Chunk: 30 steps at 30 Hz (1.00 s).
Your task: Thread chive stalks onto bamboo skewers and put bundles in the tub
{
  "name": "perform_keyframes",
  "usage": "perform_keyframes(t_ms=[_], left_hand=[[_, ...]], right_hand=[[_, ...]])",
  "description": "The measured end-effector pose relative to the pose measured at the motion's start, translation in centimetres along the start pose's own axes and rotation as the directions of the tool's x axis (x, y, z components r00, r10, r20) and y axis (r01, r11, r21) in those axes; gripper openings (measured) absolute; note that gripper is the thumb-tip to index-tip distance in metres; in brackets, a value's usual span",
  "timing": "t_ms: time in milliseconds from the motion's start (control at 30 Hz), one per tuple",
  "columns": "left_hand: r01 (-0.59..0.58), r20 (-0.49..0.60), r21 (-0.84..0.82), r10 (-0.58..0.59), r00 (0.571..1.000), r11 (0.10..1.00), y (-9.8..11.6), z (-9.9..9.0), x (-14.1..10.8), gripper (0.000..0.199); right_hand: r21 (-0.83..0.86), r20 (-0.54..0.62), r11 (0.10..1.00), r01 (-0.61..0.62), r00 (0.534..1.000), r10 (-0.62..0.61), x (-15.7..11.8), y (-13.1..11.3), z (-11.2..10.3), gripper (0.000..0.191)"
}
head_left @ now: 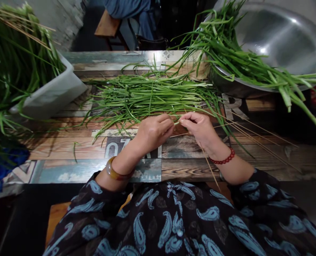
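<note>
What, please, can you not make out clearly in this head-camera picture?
All in the head view:
- Bare left hand: its fingertips, and their hold on any slender pale-green stalk, are hidden by the hand itself.
- White plastic tub: inside covered by long green leaves; left end cut off by the left edge.
- Shiny round steel bowl: far right side cut off by the right edge.
- Crumpled blue item: cut off at left, too blurred to identify.

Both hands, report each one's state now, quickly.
Left hand: closed, apparently on a green stem.
Right hand: closed, thumb and fingers pinched at the same stem; whether it also holds the thin stick cannot be told.
</note>
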<state>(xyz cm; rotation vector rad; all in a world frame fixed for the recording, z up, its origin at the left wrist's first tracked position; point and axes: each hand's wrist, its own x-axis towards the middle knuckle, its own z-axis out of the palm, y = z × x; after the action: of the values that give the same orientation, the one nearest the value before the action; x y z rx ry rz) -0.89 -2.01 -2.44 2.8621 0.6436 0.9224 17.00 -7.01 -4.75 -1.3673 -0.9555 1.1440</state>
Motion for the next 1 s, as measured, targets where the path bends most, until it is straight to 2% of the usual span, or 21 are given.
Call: perform_keyframes(t_ms=[100, 167, 267, 367, 500, 633, 767, 867, 1000], left_hand=[[-0.069, 0.004, 0.054, 0.069, 0.998, 0.996, 0.4, -0.1, 0.1, 0.028], [-0.044, 0.005, 0.004, 0.044, 0.999, 0.999, 0.4, -0.1, 0.1, 0.026], [0.108, 0.015, -0.152, -0.107, 0.994, 0.982, 0.1, -0.2, 0.1, 0.02], [0.248, 0.047, -0.292, -0.245, 0.968, 0.924, -0.2, -0.5, 0.2, 0.016], [0.33, 0.086, -0.379, -0.322, 0.943, 0.865, -0.1, -0.7, 0.5, 0.017], [0.345, 0.118, -0.418, -0.326, 0.938, 0.84, 0.1, -0.5, 0.6, 0.018], [0.334, 0.142, -0.412, -0.302, 0.943, 0.848, 0.2, -0.4, 0.6, 0.02], [0.353, 0.124, -0.423, -0.333, 0.935, 0.835, 0.1, -0.5, 0.7, 0.019], [0.413, 0.109, -0.459, -0.412, 0.905, 0.786, -0.1, -0.8, 0.8, 0.018]], right_hand=[[0.024, -0.004, 1.0, -0.021, 1.0, 0.021, 0.1, -0.1, 0.0, 0.014], [0.01, -0.016, 1.0, -0.004, 1.0, 0.004, 0.3, -0.1, -0.1, 0.019], [-0.042, -0.053, 0.996, 0.085, 0.995, -0.087, 0.7, 0.0, -0.7, 0.028], [-0.123, -0.054, 0.971, 0.205, 0.976, -0.213, 0.8, -0.1, -1.3, 0.033], [-0.238, 0.027, 0.92, 0.31, 0.949, -0.313, 0.4, -0.4, -1.4, 0.024], [-0.255, 0.069, 0.919, 0.301, 0.954, -0.293, 0.2, -0.2, -0.8, 0.014], [-0.227, -0.017, 0.935, 0.271, 0.959, -0.282, 0.6, 0.3, -0.8, 0.015], [-0.188, -0.086, 0.951, 0.245, 0.961, -0.265, 1.0, 0.4, -1.2, 0.021], [-0.073, -0.048, 0.979, 0.193, 0.979, -0.196, 0.9, 0.4, -1.4, 0.035]])
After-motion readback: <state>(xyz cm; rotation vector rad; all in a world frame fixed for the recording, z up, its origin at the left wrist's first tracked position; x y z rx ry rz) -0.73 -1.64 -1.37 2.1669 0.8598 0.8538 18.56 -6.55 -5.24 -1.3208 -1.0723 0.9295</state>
